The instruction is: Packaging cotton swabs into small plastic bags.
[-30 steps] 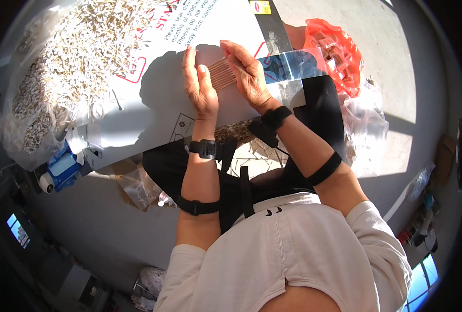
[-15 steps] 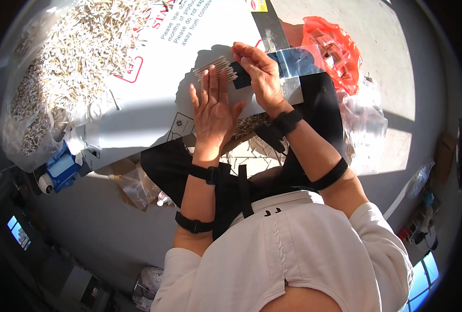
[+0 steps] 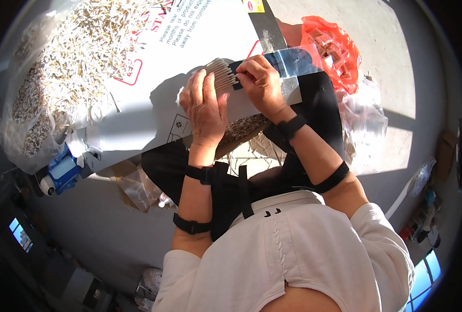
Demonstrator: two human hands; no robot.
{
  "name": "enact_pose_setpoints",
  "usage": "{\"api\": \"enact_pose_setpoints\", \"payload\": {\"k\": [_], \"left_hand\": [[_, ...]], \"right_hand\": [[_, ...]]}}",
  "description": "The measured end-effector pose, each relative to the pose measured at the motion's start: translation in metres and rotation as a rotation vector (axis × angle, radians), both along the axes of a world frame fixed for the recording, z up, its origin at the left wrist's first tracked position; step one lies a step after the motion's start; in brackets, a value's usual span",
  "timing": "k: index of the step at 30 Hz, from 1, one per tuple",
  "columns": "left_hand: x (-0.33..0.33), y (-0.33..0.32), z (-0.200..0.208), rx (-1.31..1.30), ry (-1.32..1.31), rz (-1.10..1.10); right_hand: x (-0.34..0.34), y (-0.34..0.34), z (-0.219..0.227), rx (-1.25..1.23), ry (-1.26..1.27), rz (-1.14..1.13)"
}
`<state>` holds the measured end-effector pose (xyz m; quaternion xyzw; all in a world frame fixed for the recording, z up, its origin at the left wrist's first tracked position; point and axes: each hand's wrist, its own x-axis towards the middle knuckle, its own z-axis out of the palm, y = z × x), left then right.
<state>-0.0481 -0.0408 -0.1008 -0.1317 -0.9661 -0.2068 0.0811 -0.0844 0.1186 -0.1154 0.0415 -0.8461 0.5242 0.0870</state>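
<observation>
A row of cotton swabs lies side by side on the white printed board, white tips toward the right. My left hand rests at the left ends of the row, fingers bent and thumb held apart. At the right ends, my right hand pinches with thumb and fingertips at the swab tips; how many it grips is hidden. Partly under that hand lies a dark flat strip. Beyond it extends a clear plastic sleeve.
A large clear bag of loose cotton swabs spills onto the board at left. Right of my knee stands a red plastic bag with small packets, above a clear plastic bag. A blue-and-white object sits below the board's left corner.
My left hand has shifted slightly left, its fingers going from stretched flat to bent at the swabs' left ends. The right hand has come down onto the swab tips.
</observation>
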Motion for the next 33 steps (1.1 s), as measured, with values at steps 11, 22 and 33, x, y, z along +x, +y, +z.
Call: {"api": "enact_pose_setpoints", "payload": {"k": [11, 22, 33], "left_hand": [[-0.054, -0.006, 0.0, 0.057, 0.082, 0.002], [-0.061, -0.014, -0.003, 0.101, 0.095, -0.093], [0.016, -0.006, 0.025, 0.2, -0.246, -0.157]], "right_hand": [[0.014, 0.007, -0.005, -0.128, 0.084, 0.002], [0.016, 0.007, -0.005, -0.177, 0.057, -0.01], [0.013, 0.013, -0.005, -0.269, 0.073, -0.043]]}}
